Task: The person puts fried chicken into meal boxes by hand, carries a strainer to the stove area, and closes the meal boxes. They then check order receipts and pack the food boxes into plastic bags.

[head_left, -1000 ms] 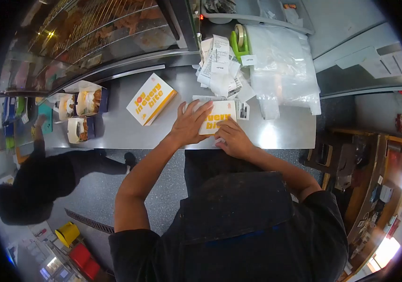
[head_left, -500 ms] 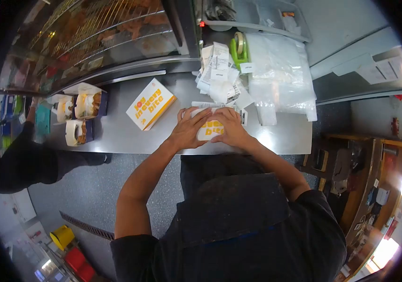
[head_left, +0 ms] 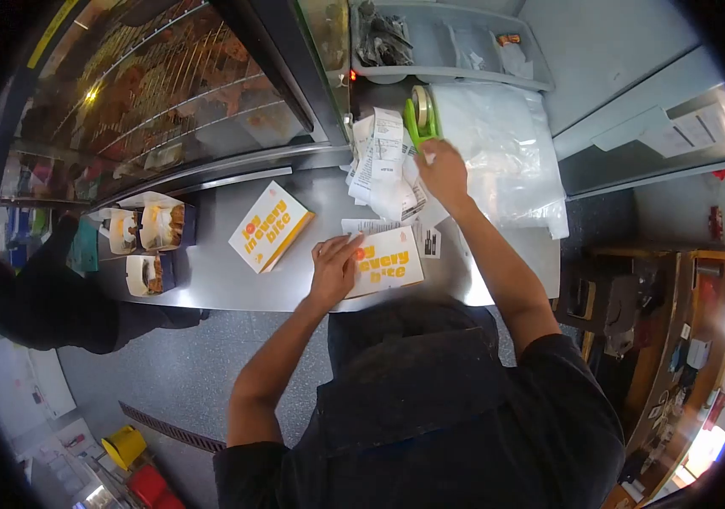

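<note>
A white and yellow cardboard food box [head_left: 392, 265], printed with orange lettering, lies closed at the counter's front edge. My left hand [head_left: 335, 265] grips its left side, with fingers over the top corner. At the front end of a green tape dispenser [head_left: 424, 127], the fingers of my right hand [head_left: 445, 172] are pinched together. A small pale bit shows at those fingertips, apparently the tape's end. The roll of tape [head_left: 420, 102] sits in the dispenser. Printed receipts [head_left: 383, 170] lie piled just left of my right hand.
Another closed box [head_left: 271, 226] lies to the left. Open food boxes [head_left: 159, 225] stand farther left, near a co-worker in dark clothes [head_left: 48, 297]. Clear plastic bags [head_left: 498, 153] cover the counter's right side. A glass-fronted cabinet [head_left: 184, 102] and a grey divided tray [head_left: 456, 42] border the back.
My right hand has left the box and moved up to the tape dispenser. My left hand has stayed on the box, shifting to its left side, so more of its printed top shows.
</note>
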A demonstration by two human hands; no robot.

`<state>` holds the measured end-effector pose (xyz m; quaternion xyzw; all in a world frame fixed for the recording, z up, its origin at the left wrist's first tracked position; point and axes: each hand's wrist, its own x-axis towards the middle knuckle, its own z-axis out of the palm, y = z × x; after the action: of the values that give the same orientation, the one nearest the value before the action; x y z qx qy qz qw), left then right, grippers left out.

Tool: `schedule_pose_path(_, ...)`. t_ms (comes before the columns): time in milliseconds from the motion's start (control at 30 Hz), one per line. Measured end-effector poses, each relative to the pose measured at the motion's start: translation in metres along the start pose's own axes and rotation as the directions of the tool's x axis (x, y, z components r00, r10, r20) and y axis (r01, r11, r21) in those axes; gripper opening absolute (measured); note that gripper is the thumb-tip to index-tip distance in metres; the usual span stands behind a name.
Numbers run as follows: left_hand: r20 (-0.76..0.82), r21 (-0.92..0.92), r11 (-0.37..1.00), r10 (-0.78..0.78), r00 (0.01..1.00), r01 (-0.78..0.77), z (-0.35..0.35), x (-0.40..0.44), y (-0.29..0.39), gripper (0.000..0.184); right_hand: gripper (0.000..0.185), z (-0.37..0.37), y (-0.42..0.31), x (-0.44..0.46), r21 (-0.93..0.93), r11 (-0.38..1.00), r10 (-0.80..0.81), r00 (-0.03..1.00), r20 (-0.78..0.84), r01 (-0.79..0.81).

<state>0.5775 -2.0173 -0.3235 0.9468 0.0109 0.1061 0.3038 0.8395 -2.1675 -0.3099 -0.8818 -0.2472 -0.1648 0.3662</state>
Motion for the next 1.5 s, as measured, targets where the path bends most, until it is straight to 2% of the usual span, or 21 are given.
schedule_pose_path(33,-0.041,-0.039,0.994,-0.105,0.994,0.104,0.003,0.000,-0.002,0.036,0.027,-0.003,-0.014,0.003,-0.061,0.978,0.207,0.930,0.304,-0.197)
schedule_pose_path(67,-0.079,-0.082,0.975,-0.211,0.974,0.204,0.006,0.000,-0.004,0.032,0.034,-0.002,-0.027,0.002,-0.179,0.917,0.392,0.729,0.561,-0.355)
schedule_pose_path(100,-0.161,-0.174,0.963,-0.233,0.959,0.205,0.006,0.005,0.001,0.027,0.051,0.003,-0.033,-0.001,-0.294,0.875,0.481,0.633,0.606,-0.384)
schedule_pose_path(133,-0.165,-0.173,0.963,-0.234,0.958,0.205,0.006,0.010,0.003,0.027,0.051,0.009,-0.036,-0.007,-0.292,0.877,0.478,0.635,0.607,-0.382)
schedule_pose_path(200,-0.213,-0.149,0.955,-0.283,0.935,0.256,0.005,0.018,0.007,0.023,0.058,0.025,-0.036,-0.024,-0.218,0.905,0.426,0.774,0.468,-0.366)
schedule_pose_path(233,-0.214,-0.146,0.954,-0.289,0.933,0.262,0.005,0.022,0.009,0.023,0.056,0.035,-0.035,-0.029,-0.178,0.907,0.420,0.805,0.419,-0.381)
schedule_pose_path(333,-0.155,-0.183,0.925,-0.360,0.920,0.332,0.008,0.030,0.010,0.019,0.049,0.050,-0.028,-0.037,-0.030,0.927,0.355,0.848,0.394,-0.374)
schedule_pose_path(433,-0.074,-0.270,0.885,-0.412,0.908,0.379,0.013,0.040,0.008,0.019,0.043,0.053,-0.028,-0.042,0.009,0.940,0.315,0.881,0.354,-0.340)
schedule_pose_path(500,-0.213,-0.076,0.977,-0.211,0.954,0.200,0.012,0.056,0.004,0.020,0.044,0.055,-0.027,-0.043,0.023,0.946,0.297,0.892,0.341,-0.324)
schedule_pose_path(567,-0.188,-0.014,0.973,-0.229,0.955,0.231,0.007,0.074,0.005,0.024,0.045,0.058,-0.027,-0.045,0.038,0.950,0.283,0.904,0.320,-0.311)
schedule_pose_path(633,-0.162,0.046,0.965,-0.246,0.956,0.257,0.008,0.090,0.001,0.027,0.043,0.065,-0.025,-0.055,0.067,0.957,0.262,0.943,0.207,-0.281)
schedule_pose_path(700,-0.002,0.056,0.949,-0.309,0.951,0.309,0.010,0.106,-0.007,0.047,0.041,0.071,-0.021,-0.059,0.107,0.951,0.269,0.947,0.175,-0.290)
schedule_pose_path(733,-0.002,0.060,0.950,-0.306,0.952,0.306,0.011,0.115,-0.008,0.047,0.039,0.074,-0.019,-0.059,0.146,0.943,0.277,0.950,0.146,-0.297)
schedule_pose_path(800,0.204,0.205,0.892,-0.442,0.873,0.403,0.014,0.127,-0.006,0.071,0.036,0.077,-0.016,-0.061,0.192,0.932,0.282,0.948,0.146,-0.307)
schedule_pose_path(833,0.206,0.208,0.894,-0.436,0.876,0.396,0.016,0.130,-0.007,0.071,0.034,0.078,-0.013,-0.059,0.235,0.921,0.283,0.948,0.146,-0.311)
schedule_pose_path(900,0.277,0.218,0.884,-0.463,0.842,0.414,0.020,0.135,-0.009,0.086,0.033,0.080,-0.008,-0.055,0.273,0.903,0.296,0.941,0.166,-0.332)
schedule_pose_path(1067,0.293,0.208,0.886,-0.460,0.838,0.413,0.023,0.131,-0.013,0.088,0.031,0.079,-0.003,-0.046,0.281,0.903,0.286,0.942,0.175,-0.326)
schedule_pose_path(1133,0.287,0.201,0.891,-0.451,0.845,0.408,0.025,0.130,-0.015,0.089,0.030,0.076,-0.004,-0.041,0.280,0.873,0.332,0.907,0.261,-0.400)
schedule_pose_path(1233,0.282,0.192,0.899,-0.435,0.855,0.394,0.025,0.129,-0.016,0.091,0.029,0.072,-0.004,-0.039,0.246,0.883,0.326,0.898,0.294,-0.401)
schedule_pose_path(1467,0.287,0.176,0.901,-0.433,0.855,0.397,0.025,0.129,-0.018,0.089,0.029,0.079,-0.004,-0.054,0.368,0.833,0.381,0.910,0.163,-0.414)
schedule_pose_path(1500,0.282,0.156,0.904,-0.427,0.859,0.398,0.027,0.129,-0.020,0.089,0.029,0.077,-0.008,-0.053,0.457,0.747,0.457,0.872,0.176,-0.483)
